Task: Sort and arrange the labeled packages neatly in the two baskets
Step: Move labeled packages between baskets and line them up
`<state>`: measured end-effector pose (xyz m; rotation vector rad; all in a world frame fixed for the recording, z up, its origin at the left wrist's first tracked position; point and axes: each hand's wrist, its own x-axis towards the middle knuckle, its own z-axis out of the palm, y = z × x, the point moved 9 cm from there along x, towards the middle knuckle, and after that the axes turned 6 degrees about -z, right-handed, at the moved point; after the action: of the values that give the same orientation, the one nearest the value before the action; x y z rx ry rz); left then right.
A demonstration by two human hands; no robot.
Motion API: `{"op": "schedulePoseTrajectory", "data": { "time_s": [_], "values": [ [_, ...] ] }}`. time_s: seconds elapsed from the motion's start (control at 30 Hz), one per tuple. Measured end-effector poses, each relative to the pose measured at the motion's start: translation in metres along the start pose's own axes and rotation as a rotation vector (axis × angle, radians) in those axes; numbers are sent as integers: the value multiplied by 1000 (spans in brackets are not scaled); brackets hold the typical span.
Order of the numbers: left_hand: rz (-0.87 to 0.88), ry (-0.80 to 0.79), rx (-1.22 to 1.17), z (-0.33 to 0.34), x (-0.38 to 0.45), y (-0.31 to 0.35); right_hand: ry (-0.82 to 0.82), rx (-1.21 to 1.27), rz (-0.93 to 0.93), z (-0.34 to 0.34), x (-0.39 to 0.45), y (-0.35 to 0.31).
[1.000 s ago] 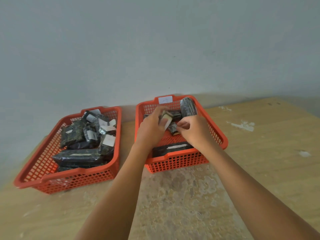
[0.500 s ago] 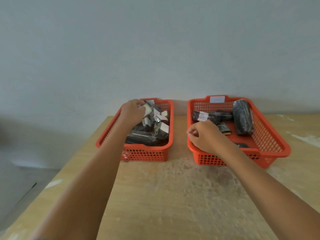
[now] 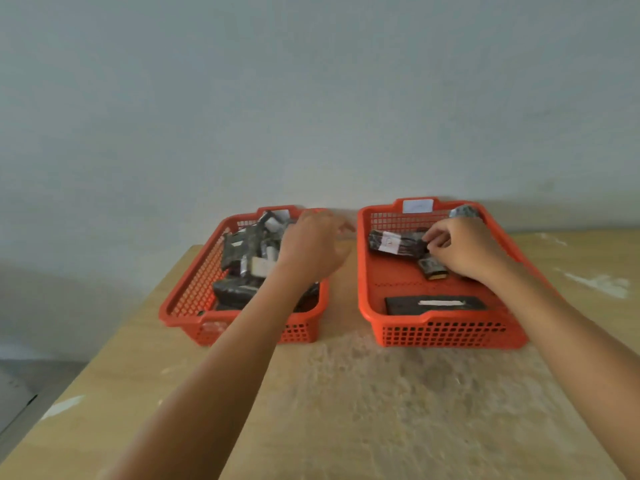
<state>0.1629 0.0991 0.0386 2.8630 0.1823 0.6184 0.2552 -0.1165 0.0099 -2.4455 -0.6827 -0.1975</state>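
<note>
Moved since half a second ago: left hand (image 3: 313, 249) off the far corner of the left basket (image 3: 194, 289) and now toward centre frame, blurred, over that basket's right rim; right hand (image 3: 464, 249) gone from the near left rim of the right basket (image 3: 446, 332) deeper in, to the labelled package (image 3: 394, 242). View also closer and shifted.

Right hand, right of centre: fingertips (image 3: 431, 239) pinching the right end of that dark package, white label facing up, lying crosswise near the basket's far wall. Probably gripped at the end so as to slide or square it up without covering the label. Just below the hand, a small package (image 3: 431, 266) lying at an angle, touching or nearly touching the hand's underside. Behind the knuckles, upper right, the top of a silvery wrapped package (image 3: 464, 212) against the far wall. Along the near wall, a long flat package (image 3: 434, 304) set parallel to the rim, label strip up, apparently already tidied.

Left hand: fingers loosely spread, nothing visibly held, though too smeared for certainty. Likely on its way across the gap between baskets.

Further out, left of centre: a jumbled heap of packages (image 3: 247, 258) in the left basket, labels pointing every way, still unsorted by the look of it. Both baskets side by side, apart, on the wooden table (image 3: 346, 410), backs to the grey wall (image 3: 311, 98). White tag (image 3: 418, 206) on the right basket's far rim, presumably marking its category.
</note>
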Motion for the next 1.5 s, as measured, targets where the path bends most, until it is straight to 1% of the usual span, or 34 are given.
{"op": "schedulePoseTrajectory", "data": {
  "time_s": [0.1, 0.13, 0.17, 0.2, 0.3, 0.33, 0.37, 0.43, 0.53, 0.6, 0.7, 0.8, 0.9, 0.93, 1.13, 1.2, 1.27, 1.37, 1.43, 1.5],
  "values": [
    [81, -83, -81, 36, 15, 47, 127, 119, 132, -12, 7, 43],
    [88, -96, -95, 45, 19, 56, 141, 150, 157, -8, 7, 50],
    [84, -100, -112, 54, 24, 65, 122, 160, 169, 0, 7, 57],
    [71, -97, -135, 62, 30, 71, 62, 146, 169, 12, 7, 61],
    [3, -73, -253, 82, 39, 82, -250, 14, 122, 57, 4, 59],
    [-17, -56, -282, 87, 41, 83, -311, -54, 109, 64, 5, 59],
    [-37, -34, -302, 91, 42, 83, -331, -113, 93, 67, 7, 60],
    [-78, 5, -346, 96, 43, 78, -314, -164, 77, 67, 10, 62],
    [-156, 70, -434, 99, 45, 64, -291, -165, 68, 67, 13, 66],
    [-197, 73, -466, 100, 45, 58, -269, -137, 78, 66, 15, 67],
    [-183, 47, -454, 103, 46, 60, -169, -30, 125, 58, 17, 70],
    [-119, -3, -336, 107, 46, 68, -88, 4, 128, 51, 19, 72],
    [-37, -142, -38, 123, 41, 78, -34, 88, 191, 47, 20, 78],
    [-24, -167, 20, 127, 41, 79, -25, 116, 215, 47, 20, 80],
    [-28, -204, 97, 132, 42, 80, -51, 266, 294, 51, 18, 83],
    [-14, -155, 38, 124, 44, 83, -46, 312, 314, 50, 17, 83],
    [-22, -116, -135, 116, 45, 85, -31, 339, 324, 48, 17, 82],
    [-16, -188, -404, 117, 42, 89, -28, 343, 314, 46, 16, 79],
    [-9, -183, -475, 116, 41, 89, -17, 370, 296, 45, 15, 77],
    [-33, -110, -486, 114, 44, 84, 62, 366, 258, 37, 16, 76]
  ]
}}
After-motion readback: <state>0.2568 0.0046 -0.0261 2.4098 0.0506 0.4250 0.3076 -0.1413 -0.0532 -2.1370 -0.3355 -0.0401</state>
